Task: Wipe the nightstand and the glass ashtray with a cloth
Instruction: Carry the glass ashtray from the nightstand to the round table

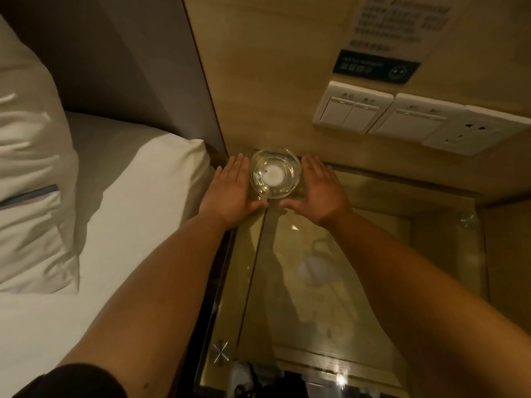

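Glass ashtray (275, 173), round and mouth-up, sits on the counter (359, 282) between left hand (230, 191) and right hand (319, 191), fingers extended together, flanking it.

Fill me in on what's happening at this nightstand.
A person has both hands open on either side of the glass ashtray, the left hand and the right hand flanking it. The ashtray sits at the back of the glass-topped nightstand, near the wall. No cloth is in either hand.
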A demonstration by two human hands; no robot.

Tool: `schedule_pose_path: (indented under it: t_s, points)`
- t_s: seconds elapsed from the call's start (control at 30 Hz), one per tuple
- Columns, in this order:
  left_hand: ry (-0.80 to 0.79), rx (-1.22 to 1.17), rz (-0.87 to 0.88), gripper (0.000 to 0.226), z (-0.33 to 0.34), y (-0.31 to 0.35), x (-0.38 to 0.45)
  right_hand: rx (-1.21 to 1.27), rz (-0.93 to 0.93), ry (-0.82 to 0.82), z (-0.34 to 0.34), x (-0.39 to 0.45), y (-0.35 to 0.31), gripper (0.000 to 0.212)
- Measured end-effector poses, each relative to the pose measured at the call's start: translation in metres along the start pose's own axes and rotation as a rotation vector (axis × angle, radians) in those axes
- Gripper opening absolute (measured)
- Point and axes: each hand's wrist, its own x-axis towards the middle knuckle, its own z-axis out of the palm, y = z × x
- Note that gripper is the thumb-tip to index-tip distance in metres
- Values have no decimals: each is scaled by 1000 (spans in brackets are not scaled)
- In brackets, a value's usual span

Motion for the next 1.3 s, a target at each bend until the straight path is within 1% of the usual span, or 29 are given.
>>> schedule_pose_path:
  t_s: [0.13, 0.33, 0.5, 0.63, 0.73, 0.9, 1.03, 1.3]
  points:
    - [-17, -96, 25, 106, 1, -1, 14, 82, -9, -34, 6, 14, -3, 117]
    - [31, -268, -3, 103, 10, 0, 19, 172, 7, 4, 10, 16, -3, 113]
    - [58, -323, 9, 100, 13, 4, 12, 198, 27, 7, -3, 1, -6, 109]
    - [77, -311, 64, 96, 3, 29, -5, 226, 65, 25, -13, -25, 0, 110]
    - [69, -320, 131, 94, -1, 55, -21, 261, 110, 56, -26, -59, 9, 110]
    - [-23, -337, 236, 95, 1, 107, -49, 306, 229, 135, -41, -134, 30, 109]
    - [-67, -308, 380, 92, 8, 161, -81, 342, 346, 261, -53, -210, 44, 105]
    - [-201, -269, 644, 94, 26, 254, -153, 421, 602, 397, -60, -356, 61, 106]
